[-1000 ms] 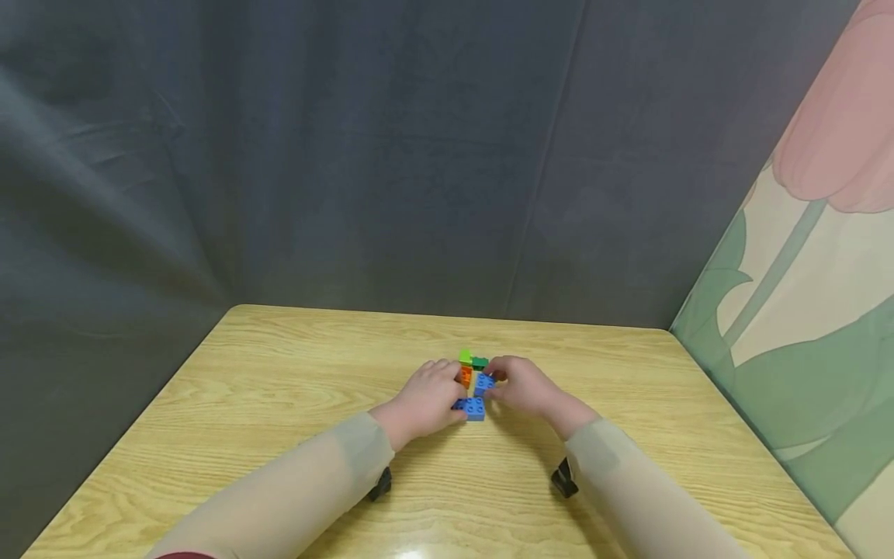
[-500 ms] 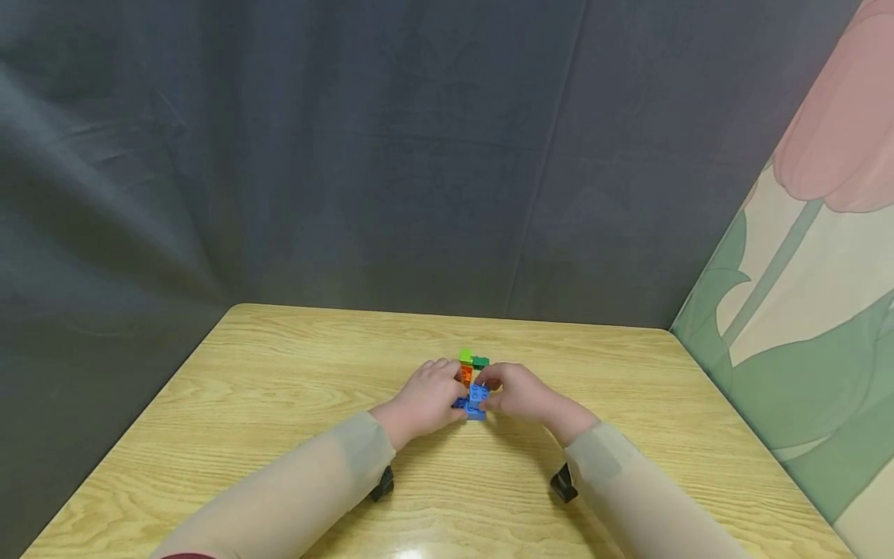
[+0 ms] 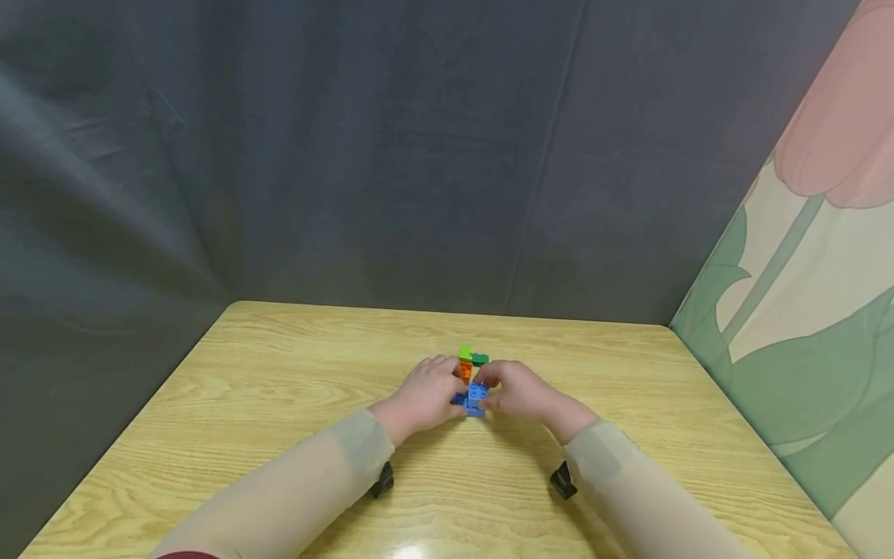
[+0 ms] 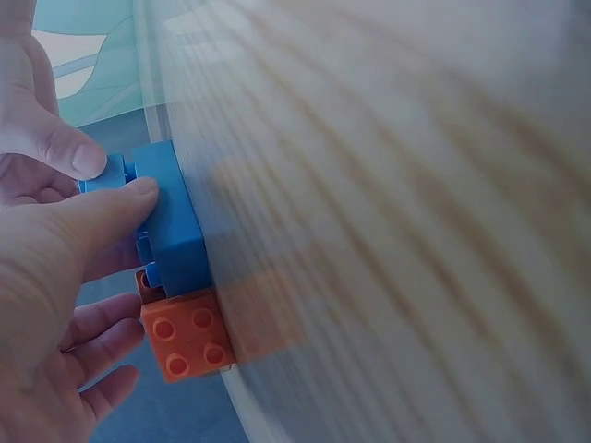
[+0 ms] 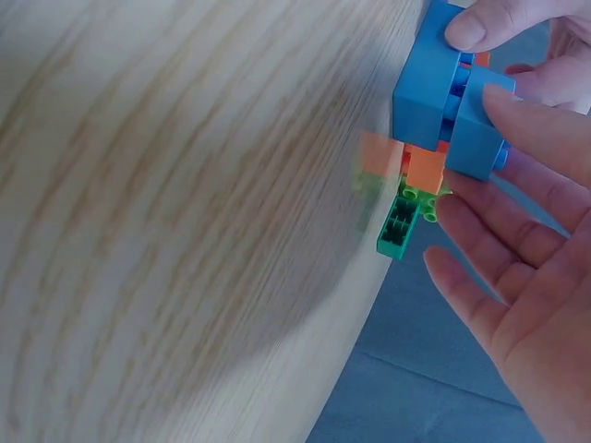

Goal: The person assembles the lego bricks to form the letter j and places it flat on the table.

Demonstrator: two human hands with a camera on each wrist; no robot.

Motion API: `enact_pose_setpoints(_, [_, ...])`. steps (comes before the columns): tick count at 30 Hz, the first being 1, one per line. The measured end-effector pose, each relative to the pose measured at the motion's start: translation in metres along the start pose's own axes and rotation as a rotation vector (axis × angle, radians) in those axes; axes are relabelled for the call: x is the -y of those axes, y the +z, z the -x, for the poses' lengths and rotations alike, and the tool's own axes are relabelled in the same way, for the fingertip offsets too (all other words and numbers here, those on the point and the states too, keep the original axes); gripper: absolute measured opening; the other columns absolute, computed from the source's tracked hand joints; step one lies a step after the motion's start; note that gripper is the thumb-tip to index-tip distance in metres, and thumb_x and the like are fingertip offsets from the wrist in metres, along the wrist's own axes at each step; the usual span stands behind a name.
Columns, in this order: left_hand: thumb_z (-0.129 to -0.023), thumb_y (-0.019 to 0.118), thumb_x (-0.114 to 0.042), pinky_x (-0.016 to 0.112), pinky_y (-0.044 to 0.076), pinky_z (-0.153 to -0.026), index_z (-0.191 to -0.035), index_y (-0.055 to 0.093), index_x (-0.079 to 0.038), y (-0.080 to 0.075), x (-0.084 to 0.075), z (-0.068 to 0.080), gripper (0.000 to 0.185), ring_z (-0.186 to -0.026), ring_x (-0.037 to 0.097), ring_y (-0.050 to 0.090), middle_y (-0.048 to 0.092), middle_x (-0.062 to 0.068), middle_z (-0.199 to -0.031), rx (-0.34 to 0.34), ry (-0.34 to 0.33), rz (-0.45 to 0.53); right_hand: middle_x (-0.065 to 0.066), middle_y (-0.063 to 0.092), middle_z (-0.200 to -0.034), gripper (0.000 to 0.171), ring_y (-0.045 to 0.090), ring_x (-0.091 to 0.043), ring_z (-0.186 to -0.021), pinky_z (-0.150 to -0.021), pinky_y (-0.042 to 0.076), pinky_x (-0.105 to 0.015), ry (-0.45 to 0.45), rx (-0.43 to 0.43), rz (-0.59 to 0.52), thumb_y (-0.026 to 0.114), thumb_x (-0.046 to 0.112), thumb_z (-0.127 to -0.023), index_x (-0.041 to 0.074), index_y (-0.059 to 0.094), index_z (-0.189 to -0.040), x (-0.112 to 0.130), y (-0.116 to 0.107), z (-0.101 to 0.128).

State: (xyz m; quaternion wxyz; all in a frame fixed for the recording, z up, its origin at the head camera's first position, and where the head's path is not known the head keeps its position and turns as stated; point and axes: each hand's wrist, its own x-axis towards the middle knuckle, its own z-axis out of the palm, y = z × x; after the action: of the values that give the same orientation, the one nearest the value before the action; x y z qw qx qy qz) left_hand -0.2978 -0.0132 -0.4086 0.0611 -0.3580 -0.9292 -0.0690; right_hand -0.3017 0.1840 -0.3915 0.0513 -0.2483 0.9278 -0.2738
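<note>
My left hand (image 3: 426, 394) holds a long blue toy brick (image 4: 177, 221) on the table, its thumb lying on the studded side. With my right hand (image 3: 520, 392) I pinch a smaller blue brick (image 5: 476, 129) between thumb and fingers. This smaller brick sits over the right end of the long one; studs show in a narrow gap between them in the right wrist view. Behind, touching or very close to the long brick, stands an orange brick (image 4: 189, 334). Farther back are a light green brick (image 3: 465, 353) and a dark green brick (image 5: 399, 226).
The wooden table (image 3: 293, 365) extends around both hands. A dark curtain (image 3: 391, 155) hangs behind its far edge, and a flower-patterned wall (image 3: 803, 310) borders the right side. Black wrist devices (image 3: 563, 481) sit under the sleeves.
My right hand has brought the smaller blue brick left and nearer to me, from beside the orange brick to over the long brick's right end. The left hand stays in place.
</note>
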Motion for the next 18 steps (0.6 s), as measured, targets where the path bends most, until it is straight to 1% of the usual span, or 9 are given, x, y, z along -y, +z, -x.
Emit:
enact_pose_setpoints(3, [-0.085,0.077,-0.044,0.031,0.038,-0.089,-0.106,0.078,-0.018,0.0020,0.0015,-0.0006,0.033,-0.099,0.014,0.046,0.052,-0.004,-0.105,0.003,-0.022,0.024,0.003,0.063,-0.092,0.023,0.059,-0.022,-0.089,-0.082,0.049,-0.040,0.003,0.008,0.016,0.081,0.007,-0.081,0.010,0.071,-0.102,0.0005,-0.0004,-0.0008])
enact_pose_setpoints(6, [-0.084,0.077,-0.044,0.031,0.038,-0.091,-0.104,0.078,-0.018,0.0046,0.0029,-0.0013,0.033,-0.100,0.013,0.046,0.052,-0.005,-0.106,-0.001,-0.030,0.036,0.003,0.063,-0.092,0.023,0.059,-0.021,-0.089,-0.082,0.049,-0.040,0.005,0.015,0.027,0.081,0.007,-0.081,0.010,0.071,-0.103,0.0007,-0.0006,-0.0014])
enact_pose_setpoints(8, [-0.084,0.077,-0.044,0.031,0.038,-0.091,-0.104,0.078,-0.018,0.0053,0.0031,-0.0016,0.033,-0.100,0.013,0.046,0.052,-0.005,-0.106,-0.001,-0.030,0.038,0.003,0.063,-0.093,0.023,0.059,-0.020,-0.089,-0.083,0.049,-0.040,0.011,0.017,0.028,0.081,0.008,-0.081,0.010,0.071,-0.103,0.0008,-0.0007,-0.0015])
enact_pose_setpoints(13, [-0.085,0.077,-0.043,0.032,0.039,-0.090,-0.102,0.079,-0.019,0.0032,0.0019,-0.0018,0.031,-0.100,0.014,0.047,0.053,-0.005,-0.107,0.000,-0.028,0.049,0.003,0.064,-0.094,0.025,0.059,-0.018,-0.089,-0.085,0.049,-0.040,0.060,0.008,0.037,0.082,0.009,-0.081,0.011,0.072,-0.104,-0.0014,-0.0023,0.0005])
enact_pose_setpoints(18, [-0.085,0.077,-0.043,0.032,0.039,-0.090,-0.102,0.079,-0.019,0.0017,0.0012,-0.0016,0.030,-0.101,0.014,0.047,0.053,-0.004,-0.108,0.005,-0.030,0.045,0.002,0.064,-0.097,0.026,0.059,-0.021,-0.092,-0.086,0.049,-0.041,0.087,0.001,0.047,0.081,0.009,-0.082,0.011,0.072,-0.106,-0.0047,-0.0051,0.0029])
